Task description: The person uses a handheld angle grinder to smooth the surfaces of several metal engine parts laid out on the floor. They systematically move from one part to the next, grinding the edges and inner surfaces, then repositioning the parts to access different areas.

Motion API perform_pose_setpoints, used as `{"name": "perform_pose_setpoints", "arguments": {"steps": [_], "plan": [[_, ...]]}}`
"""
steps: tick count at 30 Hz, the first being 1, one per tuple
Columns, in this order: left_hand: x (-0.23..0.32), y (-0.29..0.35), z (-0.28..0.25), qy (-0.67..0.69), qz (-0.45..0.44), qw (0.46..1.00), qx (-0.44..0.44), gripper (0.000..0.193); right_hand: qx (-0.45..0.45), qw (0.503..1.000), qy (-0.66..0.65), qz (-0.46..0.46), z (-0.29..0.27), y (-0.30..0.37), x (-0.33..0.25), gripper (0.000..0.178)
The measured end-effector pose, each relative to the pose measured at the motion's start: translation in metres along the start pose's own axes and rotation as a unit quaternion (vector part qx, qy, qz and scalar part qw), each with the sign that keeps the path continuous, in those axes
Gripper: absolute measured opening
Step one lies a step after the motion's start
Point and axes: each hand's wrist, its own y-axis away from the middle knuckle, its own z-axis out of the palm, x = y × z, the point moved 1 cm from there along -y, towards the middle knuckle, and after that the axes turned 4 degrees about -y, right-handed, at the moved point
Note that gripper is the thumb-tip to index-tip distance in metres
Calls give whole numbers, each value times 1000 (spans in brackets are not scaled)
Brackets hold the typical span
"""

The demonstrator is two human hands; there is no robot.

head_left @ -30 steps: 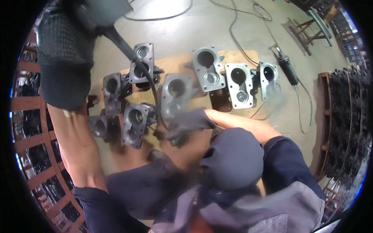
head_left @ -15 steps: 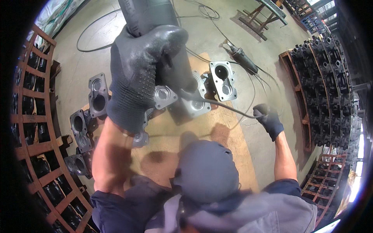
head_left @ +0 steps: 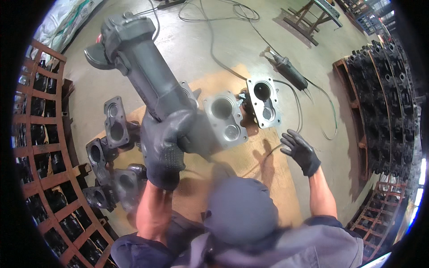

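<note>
My left hand point(head_left: 167, 145), in a dark glove, is closed round the rear body of a black angle grinder point(head_left: 149, 71). The tool is held up, its head pointing to the far left; its disc cannot be made out. My gloved right hand point(head_left: 301, 152) hovers at the right with fingers spread and nothing gripped. A dark cord point(head_left: 273, 153) passes near its fingertips. Below the hands, a flat metal casting with two bores point(head_left: 225, 118) lies on a tan board point(head_left: 281, 178). Another such casting point(head_left: 262, 102) rests beside it on the right. The grinder partly hides one more casting point(head_left: 190, 93).
Several similar castings point(head_left: 116, 123) lie at the left. A second power tool point(head_left: 290, 71) sits on the floor at far right, among loose cables point(head_left: 212, 49). Slatted crates point(head_left: 49, 167) line the left; stacked dark parts point(head_left: 380, 107) stand at right. A trestle point(head_left: 308, 20) is at the back.
My left hand has come down and nearer to me with the angle grinder, whose head now shows. My right hand has let go of the cord and opened.
</note>
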Motion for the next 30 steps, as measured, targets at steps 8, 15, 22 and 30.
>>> {"name": "perform_pose_setpoints", "arguments": {"steps": [8,15,22,30], "plan": [[5,0,-8,-1,-9,1000,12,70,-55,805,504,-309,4,-166,-1,31],[14,-2,-16,1,10,998,66,71,-50,871,449,-192,33,-180,-16,25],[14,-12,-19,43,21,996,81,72,-26,882,433,-184,42,-186,-56,26],[5,-10,-42,90,21,991,95,62,-6,959,275,-61,108,-176,-79,18]]}}
